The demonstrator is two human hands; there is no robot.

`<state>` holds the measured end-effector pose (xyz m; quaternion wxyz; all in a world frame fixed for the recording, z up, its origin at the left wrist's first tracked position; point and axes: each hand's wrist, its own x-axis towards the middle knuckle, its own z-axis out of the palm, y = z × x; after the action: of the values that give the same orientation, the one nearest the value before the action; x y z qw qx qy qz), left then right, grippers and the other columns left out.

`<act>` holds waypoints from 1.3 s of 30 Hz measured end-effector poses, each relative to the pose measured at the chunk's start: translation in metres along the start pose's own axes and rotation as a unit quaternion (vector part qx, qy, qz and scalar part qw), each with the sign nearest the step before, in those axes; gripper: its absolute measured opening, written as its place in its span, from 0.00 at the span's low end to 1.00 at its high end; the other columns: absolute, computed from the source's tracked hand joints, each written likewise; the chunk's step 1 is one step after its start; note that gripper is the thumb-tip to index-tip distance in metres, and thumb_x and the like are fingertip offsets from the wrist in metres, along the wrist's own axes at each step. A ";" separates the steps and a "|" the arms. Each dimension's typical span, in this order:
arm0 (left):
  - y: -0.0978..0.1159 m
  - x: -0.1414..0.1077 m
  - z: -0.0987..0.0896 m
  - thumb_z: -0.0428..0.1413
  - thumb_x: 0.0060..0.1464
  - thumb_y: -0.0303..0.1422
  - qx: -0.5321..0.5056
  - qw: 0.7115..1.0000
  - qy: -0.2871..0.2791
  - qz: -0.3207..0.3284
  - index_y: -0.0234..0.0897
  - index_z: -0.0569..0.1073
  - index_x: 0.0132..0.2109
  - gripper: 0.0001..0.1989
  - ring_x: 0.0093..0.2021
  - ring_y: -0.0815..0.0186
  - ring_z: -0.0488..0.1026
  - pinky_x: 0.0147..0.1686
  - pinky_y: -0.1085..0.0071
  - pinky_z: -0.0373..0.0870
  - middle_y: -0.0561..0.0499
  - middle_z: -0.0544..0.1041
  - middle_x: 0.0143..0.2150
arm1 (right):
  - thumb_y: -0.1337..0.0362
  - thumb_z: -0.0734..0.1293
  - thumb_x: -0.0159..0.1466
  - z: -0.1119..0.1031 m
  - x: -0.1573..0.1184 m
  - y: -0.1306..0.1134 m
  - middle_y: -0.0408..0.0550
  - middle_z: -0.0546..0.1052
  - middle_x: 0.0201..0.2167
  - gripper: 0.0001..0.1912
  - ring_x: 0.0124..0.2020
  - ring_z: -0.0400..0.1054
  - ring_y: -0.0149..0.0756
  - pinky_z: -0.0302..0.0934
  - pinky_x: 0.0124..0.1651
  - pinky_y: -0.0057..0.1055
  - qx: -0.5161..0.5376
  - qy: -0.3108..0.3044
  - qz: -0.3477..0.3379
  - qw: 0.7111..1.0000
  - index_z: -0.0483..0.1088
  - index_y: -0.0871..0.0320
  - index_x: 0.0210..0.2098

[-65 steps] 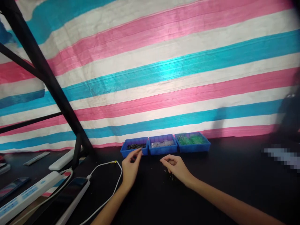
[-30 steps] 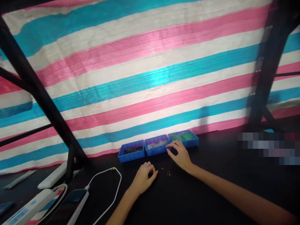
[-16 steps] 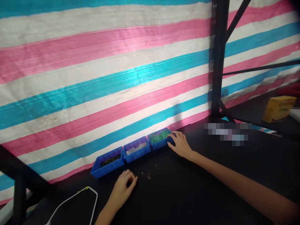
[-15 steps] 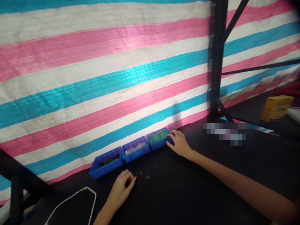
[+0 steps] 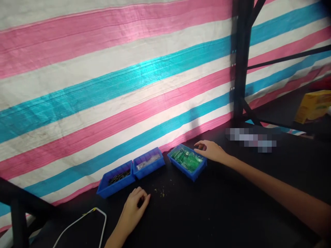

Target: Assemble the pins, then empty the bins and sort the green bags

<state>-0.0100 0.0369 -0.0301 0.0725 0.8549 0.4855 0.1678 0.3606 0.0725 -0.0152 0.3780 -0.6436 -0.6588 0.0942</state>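
My right hand is beside the far right corner of a blue bin, its thumb and fingers apart and nothing seen between them. Whether a fingertip touches the rim I cannot tell. Green pieces in clear plastic fill that bin, which sits turned at an angle. Resting on the black table, my left hand is loosely curled, with a gap between thumb and fingers and nothing visible in it. Just beyond it stand a blue bin of dark thin pieces and a second blue bin of clear plastic pieces.
Small crumbs lie on the black table. A white cable loops at the lower left. Behind the bins hangs a striped tarp, with a black post at right. Beyond the post is a yellow box.
The bin with green pieces has come away from the row, nearer to me and turned. My right hand has shifted right to its far corner. My left hand stays in place.
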 end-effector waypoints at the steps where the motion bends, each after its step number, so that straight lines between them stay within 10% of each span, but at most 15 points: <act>1: 0.001 -0.001 -0.001 0.44 0.60 0.38 0.009 1.000 0.001 0.001 0.37 0.63 0.26 0.16 0.29 0.66 0.65 0.36 0.67 0.63 0.53 0.65 0.27 | 0.54 0.66 0.55 0.002 0.001 0.003 0.46 0.76 0.32 0.14 0.31 0.69 0.38 0.59 0.29 0.29 0.007 -0.023 0.010 1.000 0.74 0.53 0.37; 10: 0.042 -0.013 0.002 0.44 0.60 0.33 -0.007 0.998 0.056 0.035 0.42 0.69 0.46 0.12 0.54 0.58 0.63 0.50 0.57 0.61 0.46 0.68 0.53 | 0.62 0.66 0.52 0.001 -0.003 -0.016 0.44 0.73 0.20 0.10 0.21 0.65 0.32 0.56 0.23 0.27 0.125 -0.068 -0.031 0.989 0.77 0.59 0.31; 15: 0.077 -0.020 0.011 0.44 0.60 0.31 -0.006 0.995 0.015 0.100 0.44 0.51 0.63 0.25 0.64 0.54 0.48 0.57 0.51 0.53 0.45 0.53 0.65 | 0.62 0.67 0.50 -0.013 -0.015 -0.044 0.42 0.69 0.19 0.12 0.20 0.60 0.29 0.53 0.23 0.25 0.157 -0.074 -0.074 0.982 0.76 0.61 0.32; 25: 0.077 -0.014 0.015 0.44 0.60 0.35 -0.042 0.995 -0.045 0.078 0.45 0.46 0.65 0.28 0.65 0.56 0.47 0.59 0.51 0.52 0.47 0.51 0.66 | 0.58 0.70 0.48 0.000 -0.069 -0.094 0.49 0.69 0.43 0.23 0.44 0.64 0.42 0.61 0.46 0.35 0.074 -0.028 -0.250 0.965 0.72 0.51 0.44; 32: 0.066 -0.018 0.018 0.46 0.58 0.33 -0.045 0.997 0.064 0.029 0.43 0.66 0.54 0.16 0.62 0.55 0.54 0.57 0.53 0.56 0.46 0.62 0.60 | 0.53 0.70 0.45 0.015 -0.076 -0.086 0.50 0.64 0.54 0.34 0.44 0.67 0.46 0.63 0.37 0.34 0.016 0.011 -0.157 0.987 0.65 0.50 0.51; 39: 0.053 -0.017 0.022 0.47 0.58 0.33 -0.079 0.989 0.121 -0.024 0.44 0.58 0.59 0.21 0.62 0.58 0.54 0.58 0.57 0.56 0.47 0.60 0.61 | 0.47 0.70 0.46 0.010 -0.059 -0.078 0.42 0.76 0.27 0.35 0.25 0.70 0.40 0.57 0.27 0.30 -0.028 -0.053 -0.078 0.995 0.63 0.49 0.52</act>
<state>0.0328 -0.0042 -0.0391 0.0844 0.8079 0.4963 0.3065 0.2871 0.0101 0.0030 0.3307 -0.5944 -0.7286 0.0802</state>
